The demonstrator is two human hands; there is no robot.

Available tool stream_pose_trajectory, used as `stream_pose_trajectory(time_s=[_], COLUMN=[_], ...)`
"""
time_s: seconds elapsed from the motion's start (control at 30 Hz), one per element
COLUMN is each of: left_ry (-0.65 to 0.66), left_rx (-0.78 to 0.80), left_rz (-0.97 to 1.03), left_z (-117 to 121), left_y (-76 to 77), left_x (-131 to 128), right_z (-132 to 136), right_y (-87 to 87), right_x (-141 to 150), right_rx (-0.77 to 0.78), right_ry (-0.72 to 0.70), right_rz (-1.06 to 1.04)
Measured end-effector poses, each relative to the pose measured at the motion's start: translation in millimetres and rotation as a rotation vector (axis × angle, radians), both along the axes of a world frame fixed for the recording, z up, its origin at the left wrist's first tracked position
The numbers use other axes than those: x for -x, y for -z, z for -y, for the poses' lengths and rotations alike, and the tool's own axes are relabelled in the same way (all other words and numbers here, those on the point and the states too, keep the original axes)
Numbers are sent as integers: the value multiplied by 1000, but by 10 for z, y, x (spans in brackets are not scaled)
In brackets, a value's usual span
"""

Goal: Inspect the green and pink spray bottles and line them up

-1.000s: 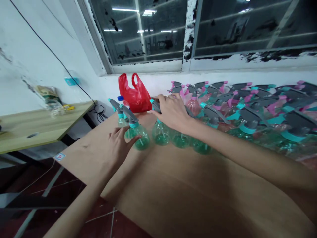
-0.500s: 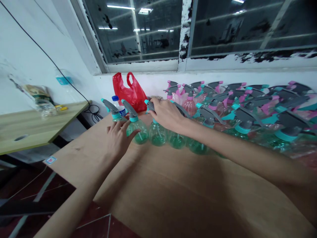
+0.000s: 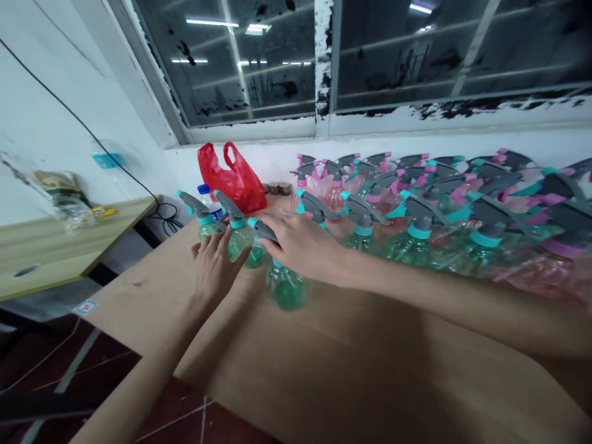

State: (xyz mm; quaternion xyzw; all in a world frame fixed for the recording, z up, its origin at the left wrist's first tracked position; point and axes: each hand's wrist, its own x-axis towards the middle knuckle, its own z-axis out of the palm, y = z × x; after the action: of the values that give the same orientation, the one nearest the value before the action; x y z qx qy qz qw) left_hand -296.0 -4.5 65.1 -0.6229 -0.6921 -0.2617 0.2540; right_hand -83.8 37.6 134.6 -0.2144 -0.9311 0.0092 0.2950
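My right hand [image 3: 298, 243] is wrapped over the grey trigger head of a clear green spray bottle [image 3: 287, 291], which stands forward of the row and close to upright. My palm hides most of that head. My left hand [image 3: 215, 265] has its thumb apart from its fingers. The fingertips lie against or just in front of two more green spray bottles: one on the left [image 3: 202, 213] and one beside it [image 3: 237, 223]. Whether they touch is hard to make out. Both bottles have grey heads with turquoise nozzles.
Several green and pink spray bottles [image 3: 419, 237] crowd the right side of the wooden table [image 3: 351, 364] along the wall. A red plastic bag [image 3: 238, 182], a blue-capped bottle [image 3: 208, 198] and small brown blocks [image 3: 280, 188] sit at the back. Another table [image 3: 69, 246] stands left.
My right hand has drawn the green spray bottle out of the row toward me. My left hand stays by the two left bottles. The view has shifted slightly right.
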Motion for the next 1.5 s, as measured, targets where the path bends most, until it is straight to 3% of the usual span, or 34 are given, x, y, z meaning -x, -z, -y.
stream_pose_trajectory(time_s=[0.17, 0.23, 0.33, 0.43, 0.63, 0.7, 0.8, 0.97, 1.13, 1.2, 1.33, 1.5], left_ry=[38, 171, 368, 598, 679, 718, 787, 820, 923, 961, 1008, 1013], left_rx=[-24, 44, 221, 406, 521, 541, 547, 561, 559, 562, 551, 547], left_rz=[108, 278, 348, 392, 466, 475, 474, 496, 508, 486, 414, 373], left_z=[322, 549, 852, 976, 773, 674, 538, 338, 154, 91, 2, -47], left_y=[68, 127, 197, 239, 355, 387, 407, 423, 540, 595, 642, 604], left_x=[-252, -495, -993, -1531, -2356, -2541, -2749, -2986, -3129, -3157, -3178, -3180], right_z=[329, 411, 489, 551, 648, 634, 546, 307, 190, 175, 152, 158], right_y=[20, 36, 63, 87, 79, 40, -19, 53, 273, 362, 494, 541], right_x=[-451, -657, -980, -1301, -1955, -2238, -2739, -3370, -3282, -3144, -2947, -2893], right_rx=[20, 26, 9, -58, -86, 3, 305, 535, 670, 686, 585, 605], right_ry=[-62, -36, -14, 31, 226, 267, 276, 131, 21, 81, 49, 105], right_rz=[-6, 7, 1, -13, 1, 9, 75, 160, 67, -75, -362, -498])
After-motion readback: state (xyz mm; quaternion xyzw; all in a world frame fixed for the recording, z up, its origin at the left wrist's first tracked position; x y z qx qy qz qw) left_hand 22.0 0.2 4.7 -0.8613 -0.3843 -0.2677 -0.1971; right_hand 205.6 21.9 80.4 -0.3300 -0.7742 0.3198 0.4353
